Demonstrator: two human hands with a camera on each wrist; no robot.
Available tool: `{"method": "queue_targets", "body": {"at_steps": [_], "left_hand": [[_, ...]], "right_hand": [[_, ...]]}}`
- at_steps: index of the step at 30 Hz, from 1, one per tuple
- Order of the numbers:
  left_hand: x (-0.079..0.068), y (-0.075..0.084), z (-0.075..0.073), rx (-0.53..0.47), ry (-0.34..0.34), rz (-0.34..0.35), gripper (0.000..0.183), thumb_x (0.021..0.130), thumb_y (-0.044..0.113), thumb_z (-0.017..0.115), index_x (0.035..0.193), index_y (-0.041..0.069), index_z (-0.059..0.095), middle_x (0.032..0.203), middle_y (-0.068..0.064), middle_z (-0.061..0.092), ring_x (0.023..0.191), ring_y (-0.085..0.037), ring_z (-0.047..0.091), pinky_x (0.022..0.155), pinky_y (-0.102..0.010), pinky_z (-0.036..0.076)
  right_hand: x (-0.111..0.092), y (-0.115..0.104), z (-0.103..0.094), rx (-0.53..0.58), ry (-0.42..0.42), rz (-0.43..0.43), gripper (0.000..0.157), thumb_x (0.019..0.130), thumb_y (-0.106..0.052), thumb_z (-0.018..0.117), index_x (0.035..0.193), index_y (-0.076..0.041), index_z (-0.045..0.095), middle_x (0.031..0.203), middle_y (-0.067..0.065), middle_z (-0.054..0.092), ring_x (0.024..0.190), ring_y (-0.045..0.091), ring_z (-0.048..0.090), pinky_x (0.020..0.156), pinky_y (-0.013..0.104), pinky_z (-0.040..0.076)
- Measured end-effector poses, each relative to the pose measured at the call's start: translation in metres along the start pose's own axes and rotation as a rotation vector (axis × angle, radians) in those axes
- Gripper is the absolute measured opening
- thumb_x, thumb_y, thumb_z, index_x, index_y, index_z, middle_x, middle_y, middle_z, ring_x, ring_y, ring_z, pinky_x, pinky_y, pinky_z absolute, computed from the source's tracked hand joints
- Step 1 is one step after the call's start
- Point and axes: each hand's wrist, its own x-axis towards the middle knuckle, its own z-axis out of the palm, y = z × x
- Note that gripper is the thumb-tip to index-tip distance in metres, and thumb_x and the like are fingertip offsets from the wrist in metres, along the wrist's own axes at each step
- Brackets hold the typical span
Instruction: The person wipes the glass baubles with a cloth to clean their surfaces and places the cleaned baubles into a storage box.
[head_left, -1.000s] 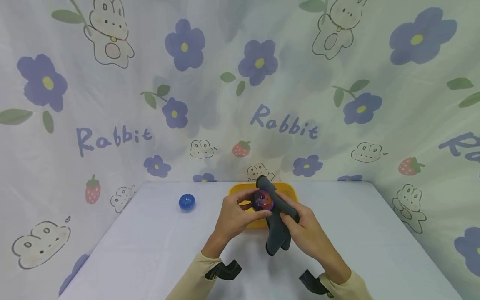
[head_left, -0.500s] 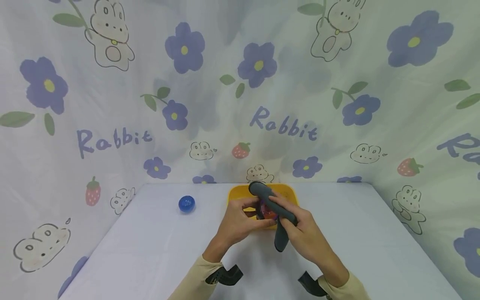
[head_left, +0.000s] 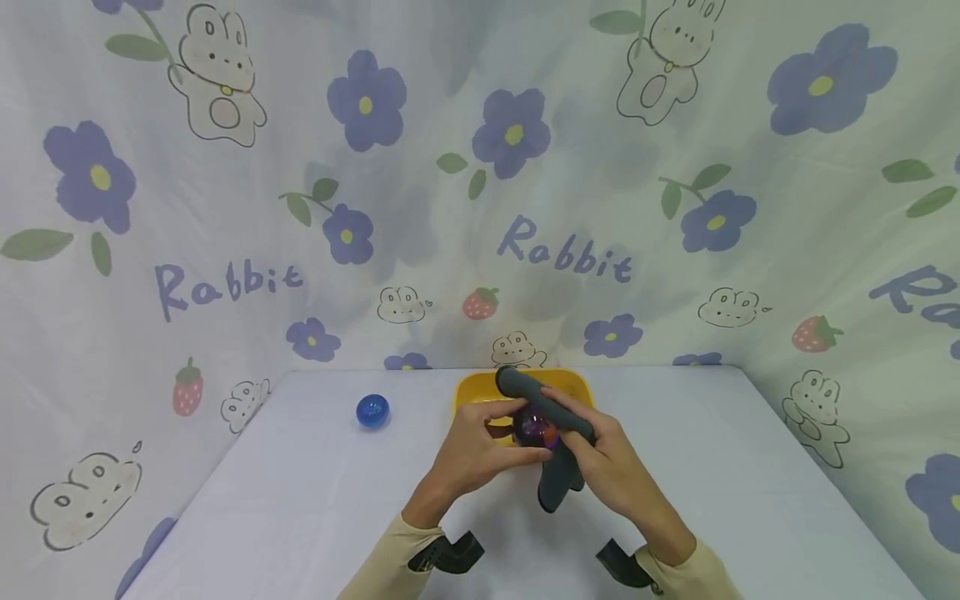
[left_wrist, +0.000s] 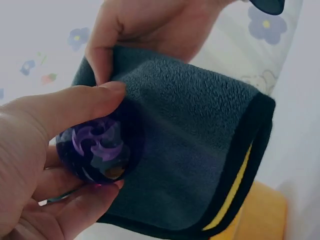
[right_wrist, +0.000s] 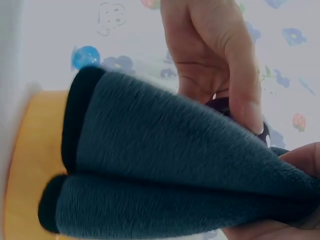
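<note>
My left hand (head_left: 477, 448) grips a dark purple, see-through ball (left_wrist: 95, 145) between thumb and fingers. A purple swirl and an orange patch show inside it. My right hand (head_left: 611, 462) pinches a folded dark grey cloth (left_wrist: 175, 130) with black edging and a yellow strip at one fold. The cloth lies right against the ball's right side and partly covers it in the head view. In the right wrist view the folded cloth (right_wrist: 165, 145) hides most of the ball. Both hands are raised in front of a yellow bin (head_left: 468, 385).
A blue see-through ball (head_left: 372, 411) sits on the white table (head_left: 300, 500), left of the bin. Behind the table hangs a curtain (head_left: 420, 183) printed with rabbits and flowers. Black straps or mounts (head_left: 457, 552) sit at both sleeves.
The cloth has swung over the ball and shifted along it, its upper end moving left and down. The ball has turned and sunk slightly in my left hand, both hands keeping their hold.
</note>
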Motion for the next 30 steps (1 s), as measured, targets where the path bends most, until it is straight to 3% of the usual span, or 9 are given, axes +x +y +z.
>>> {"method": "queue_targets", "body": {"at_steps": [6, 23, 30], "left_hand": [[0.0001, 0.0013, -0.003, -0.01, 0.02, 0.019, 0.06, 0.078, 0.026, 0.092, 0.132, 0.01, 0.071, 0.13, -0.007, 0.074, 0.111, -0.027, 0.073, 0.091, -0.036, 0.064], [0.0036, -0.0044, 0.0006, -0.124, 0.112, 0.029, 0.054, 0.08, 0.021, 0.091, 0.13, 0.012, 0.073, 0.127, -0.011, 0.074, 0.108, -0.025, 0.076, 0.086, -0.031, 0.064], [0.0053, -0.0069, 0.001, -0.131, 0.165, -0.028, 0.051, 0.081, 0.025, 0.09, 0.128, 0.017, 0.073, 0.126, -0.006, 0.074, 0.116, -0.024, 0.072, 0.091, -0.034, 0.064]], "right_hand": [[0.0026, 0.0071, -0.0033, 0.06, -0.017, 0.01, 0.048, 0.105, -0.003, 0.044, 0.153, -0.008, 0.05, 0.149, 0.023, 0.056, 0.126, 0.04, 0.065, 0.099, 0.041, 0.061], [0.0033, 0.0035, -0.002, 0.039, -0.023, 0.072, 0.055, 0.104, -0.003, 0.044, 0.158, -0.011, 0.042, 0.155, 0.018, 0.052, 0.131, 0.035, 0.062, 0.103, 0.037, 0.059], [0.0027, 0.0008, -0.001, 0.025, -0.029, 0.096, 0.057, 0.103, -0.003, 0.044, 0.159, -0.008, 0.038, 0.159, 0.017, 0.049, 0.136, 0.036, 0.059, 0.107, 0.044, 0.056]]}}
